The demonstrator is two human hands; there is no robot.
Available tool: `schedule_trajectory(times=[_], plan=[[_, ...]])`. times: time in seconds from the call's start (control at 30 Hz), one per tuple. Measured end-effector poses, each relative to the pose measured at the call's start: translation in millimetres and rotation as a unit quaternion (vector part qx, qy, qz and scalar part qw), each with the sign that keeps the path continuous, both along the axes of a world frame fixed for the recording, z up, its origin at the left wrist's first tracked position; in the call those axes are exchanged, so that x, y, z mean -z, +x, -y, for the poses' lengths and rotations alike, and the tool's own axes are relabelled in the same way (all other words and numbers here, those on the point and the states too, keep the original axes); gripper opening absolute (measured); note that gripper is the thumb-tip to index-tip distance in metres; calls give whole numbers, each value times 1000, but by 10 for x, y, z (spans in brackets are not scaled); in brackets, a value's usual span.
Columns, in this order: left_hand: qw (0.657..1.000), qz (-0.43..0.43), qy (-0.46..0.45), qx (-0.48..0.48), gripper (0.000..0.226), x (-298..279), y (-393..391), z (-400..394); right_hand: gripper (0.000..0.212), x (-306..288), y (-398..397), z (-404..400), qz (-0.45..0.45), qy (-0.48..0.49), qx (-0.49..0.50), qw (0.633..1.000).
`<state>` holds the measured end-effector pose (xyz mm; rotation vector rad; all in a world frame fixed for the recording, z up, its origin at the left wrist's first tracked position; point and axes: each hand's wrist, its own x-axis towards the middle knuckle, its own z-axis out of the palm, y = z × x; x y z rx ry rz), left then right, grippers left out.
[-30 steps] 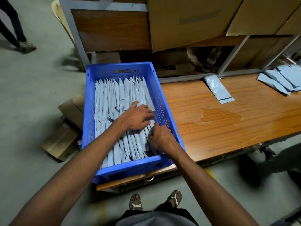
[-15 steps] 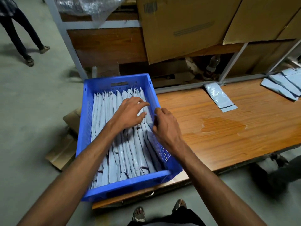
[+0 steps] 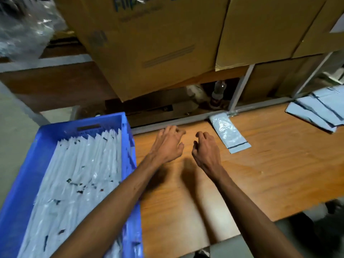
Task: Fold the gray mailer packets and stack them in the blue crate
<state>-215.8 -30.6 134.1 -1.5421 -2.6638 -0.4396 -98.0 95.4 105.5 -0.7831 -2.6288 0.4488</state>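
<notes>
The blue crate (image 3: 22, 183) stands at the left end of the wooden table, packed with several folded gray mailer packets (image 3: 80, 175) set on edge. My left hand (image 3: 168, 144) and my right hand (image 3: 205, 148) hover side by side above the bare tabletop to the right of the crate, fingers loosely curled, holding nothing. One gray mailer packet (image 3: 228, 135) lies flat on the table just right of my right hand, not touched. A loose pile of flat gray mailers (image 3: 318, 110) lies at the far right.
Large cardboard boxes (image 3: 158, 40) sit on a metal-framed shelf over the back of the table (image 3: 270, 174). A plastic bottle (image 3: 217, 94) stands under the shelf. Crumpled clear plastic (image 3: 24, 28) is at the upper left. The concrete floor lies left of the crate.
Both hands have left the crate and moved right, over the tabletop toward the single flat mailer. The view has swung right and closer to the table.
</notes>
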Motion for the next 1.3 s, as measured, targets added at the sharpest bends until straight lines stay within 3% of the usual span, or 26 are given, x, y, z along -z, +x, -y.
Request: schedule_trajectory(times=[0.23, 0.4, 0.63, 0.77, 0.9, 1.0, 1.13, 1.23, 1.3], plan=[[991, 94, -82, -59, 53, 598, 311, -1189, 31, 534, 162, -1266, 113, -45, 21, 992], [979, 153, -103, -91, 53, 926, 406, -1568, 38, 976, 230, -1780, 185, -15, 61, 981], [967, 197, -110, -118, 50, 1154, 303, -1687, 22, 1232, 176, -1982, 170, 12, 57, 984], [963, 226, -36, -140, 48, 1209, 354, -1632, 17, 1270, 239, -1890, 111, 27, 26, 993], [985, 106, 54, -126, 49, 1266, 400, -1408, 11, 1289, 462, -1589, 48, -9, -58, 997], [990, 35, 37, -135, 52, 1331, 501, -1103, 22, 1293, 621, -1291, 16, -40, -126, 991], [985, 64, -17, -160, 56, 1603, 747, -551, 31, 1291, 828, -929, -3, -72, -196, 978], [983, 80, -34, -164, 57, 1758, 928, -241, 26, 1281, 876, -697, -2, -69, -184, 981], [983, 77, -33, -162, 57, 1801, 963, -130, 34, 1298, 779, -535, 3, -71, -183, 981]])
